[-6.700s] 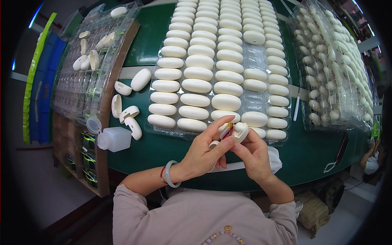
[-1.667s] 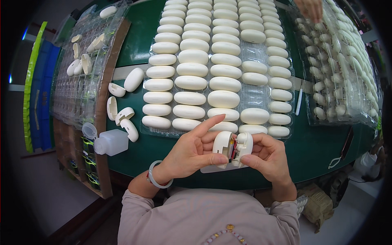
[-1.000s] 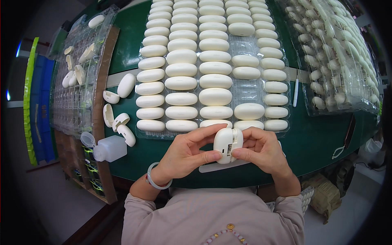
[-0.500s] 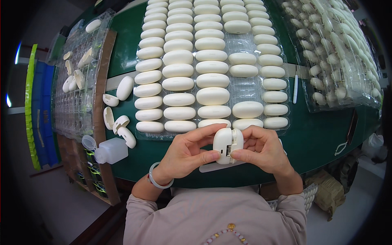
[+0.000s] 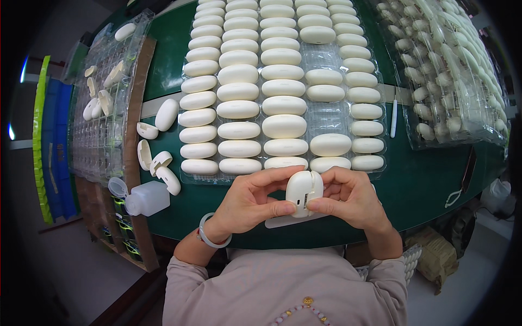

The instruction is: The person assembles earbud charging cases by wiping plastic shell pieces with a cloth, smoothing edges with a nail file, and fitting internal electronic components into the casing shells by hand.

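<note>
Hands: our left hand [image 5: 247,198] and right hand [image 5: 350,196] pinch one white case [image 5: 304,191] between them.
Handling: we judge it light, rigid, smooth; grip the rounded sides.

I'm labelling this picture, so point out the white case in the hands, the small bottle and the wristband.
white case [image 5: 303,191], head view, front shell.
small bottle [image 5: 148,198], head view, body.
wristband [image 5: 205,237], head view, outer band.

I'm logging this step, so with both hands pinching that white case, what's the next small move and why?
Probably press the two halves fully together. The white case is held upright between the left hand and right hand, and a dark seam shows down its middle. The clear tray beyond has empty pockets waiting.
</note>
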The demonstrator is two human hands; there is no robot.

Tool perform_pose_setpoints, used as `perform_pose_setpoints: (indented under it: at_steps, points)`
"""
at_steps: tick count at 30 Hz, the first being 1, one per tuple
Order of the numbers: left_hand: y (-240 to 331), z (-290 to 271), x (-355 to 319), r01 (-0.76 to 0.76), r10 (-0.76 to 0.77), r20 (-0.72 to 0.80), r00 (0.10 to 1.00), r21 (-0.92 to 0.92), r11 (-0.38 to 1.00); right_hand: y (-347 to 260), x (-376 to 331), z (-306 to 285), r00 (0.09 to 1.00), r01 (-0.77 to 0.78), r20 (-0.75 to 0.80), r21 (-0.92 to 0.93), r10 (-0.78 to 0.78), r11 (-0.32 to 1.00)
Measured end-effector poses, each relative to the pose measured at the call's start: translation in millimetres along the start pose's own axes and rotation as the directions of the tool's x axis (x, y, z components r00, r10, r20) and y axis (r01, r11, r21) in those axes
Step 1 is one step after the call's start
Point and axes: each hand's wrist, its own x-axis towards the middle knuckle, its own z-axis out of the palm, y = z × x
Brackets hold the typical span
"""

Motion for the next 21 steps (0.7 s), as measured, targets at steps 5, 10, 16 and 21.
perform_pose_setpoints:
  at_steps: [5,10,16,21]
  points:
    - [-5,1,1,-0.040,0.041,-0.011,0.999,0.045,0.998,0,-1,0,1.000,-0.001,-0.004,-0.002,0.001,1.000]
    - [-3,6,1,-0.033,0.034,-0.041,0.999,0.011,0.999,-1,-1,1,0.999,-0.016,-0.040,0.011,0.017,1.000]
    - [5,-6,4,0.296,-0.273,0.128,0.954,-0.224,0.929,-20,1,9,0.727,0.409,0.043,-0.829,-0.685,0.382]
    - [5,-8,0,0.300,-0.234,0.249,0.940,-0.269,0.915,-19,5,15,0.640,0.749,0.551,-0.601,-0.536,0.277]
